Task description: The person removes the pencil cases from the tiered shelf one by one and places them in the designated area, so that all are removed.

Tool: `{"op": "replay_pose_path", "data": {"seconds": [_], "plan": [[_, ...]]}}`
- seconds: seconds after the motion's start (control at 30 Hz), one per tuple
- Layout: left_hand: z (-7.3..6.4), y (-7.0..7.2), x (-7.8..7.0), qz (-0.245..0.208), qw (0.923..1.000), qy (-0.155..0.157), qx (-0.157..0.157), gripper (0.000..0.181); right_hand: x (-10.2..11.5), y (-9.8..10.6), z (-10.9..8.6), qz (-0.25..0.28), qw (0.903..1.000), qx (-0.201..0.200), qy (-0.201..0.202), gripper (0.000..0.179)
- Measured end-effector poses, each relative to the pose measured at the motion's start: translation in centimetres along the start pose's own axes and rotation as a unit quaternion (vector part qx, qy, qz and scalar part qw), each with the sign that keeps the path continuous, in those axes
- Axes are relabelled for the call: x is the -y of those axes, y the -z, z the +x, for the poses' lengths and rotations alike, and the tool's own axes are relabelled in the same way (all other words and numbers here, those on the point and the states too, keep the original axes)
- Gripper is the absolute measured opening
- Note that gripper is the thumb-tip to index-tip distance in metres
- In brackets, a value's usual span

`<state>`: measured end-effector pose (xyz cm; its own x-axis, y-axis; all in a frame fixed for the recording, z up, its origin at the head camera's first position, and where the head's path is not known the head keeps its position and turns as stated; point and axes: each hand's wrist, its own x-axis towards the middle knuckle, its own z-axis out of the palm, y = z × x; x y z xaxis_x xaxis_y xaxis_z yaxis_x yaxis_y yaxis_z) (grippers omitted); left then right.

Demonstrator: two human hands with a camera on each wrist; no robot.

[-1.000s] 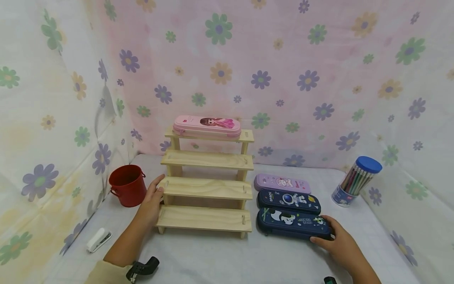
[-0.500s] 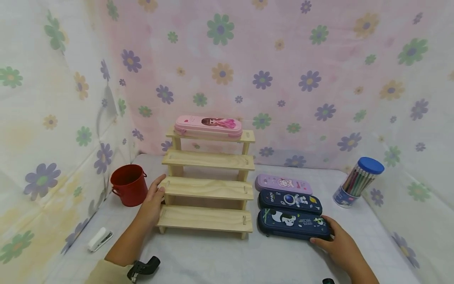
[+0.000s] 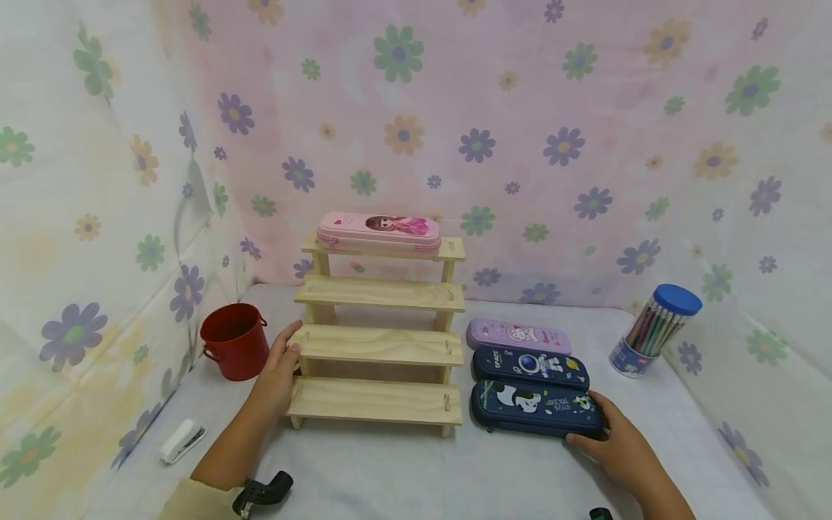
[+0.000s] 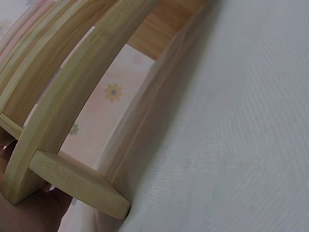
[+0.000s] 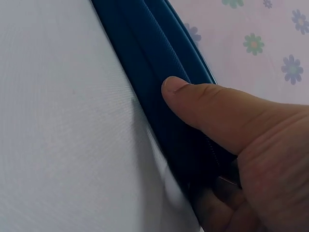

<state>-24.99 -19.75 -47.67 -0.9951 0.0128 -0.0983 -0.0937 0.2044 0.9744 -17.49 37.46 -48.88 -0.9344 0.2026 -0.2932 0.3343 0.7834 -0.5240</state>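
Observation:
A stepped wooden display rack (image 3: 377,399) stands on the white cloth, with a pink pencil case (image 3: 380,232) on its top tier. My left hand (image 3: 278,372) holds the rack's left end; in the left wrist view its fingers are partly hidden behind the wood (image 4: 72,92). My right hand (image 3: 617,437) grips the right end of a dark blue panda pencil case (image 3: 536,409). The right wrist view shows the thumb against that case's zipped side (image 5: 154,63). Behind it lie a navy space pencil case (image 3: 529,368) and a purple pencil case (image 3: 518,336).
A red bucket (image 3: 235,343) stands left of the rack, with a white stapler (image 3: 183,440) nearer the front. At the right, a blue-lidded tub of pencils (image 3: 653,332) stands near the wall. Flowered cloth (image 3: 507,144) encloses the back and both sides.

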Motion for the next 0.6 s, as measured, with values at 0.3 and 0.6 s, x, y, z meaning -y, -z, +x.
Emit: {"op": "replay_pose_path", "data": {"seconds": [0.3,0.6], "plan": [[-0.07,0.08,-0.08,0.002,1.0,0.006,-0.004,0.053,0.41,0.28,-0.07,0.004,0.9999,0.016,0.005,0.14],[0.21,-0.03,0.06,-0.008,1.0,0.002,0.0,0.052,0.8,0.59,-0.56,-0.002,0.9996,-0.003,0.028,0.142]]}}
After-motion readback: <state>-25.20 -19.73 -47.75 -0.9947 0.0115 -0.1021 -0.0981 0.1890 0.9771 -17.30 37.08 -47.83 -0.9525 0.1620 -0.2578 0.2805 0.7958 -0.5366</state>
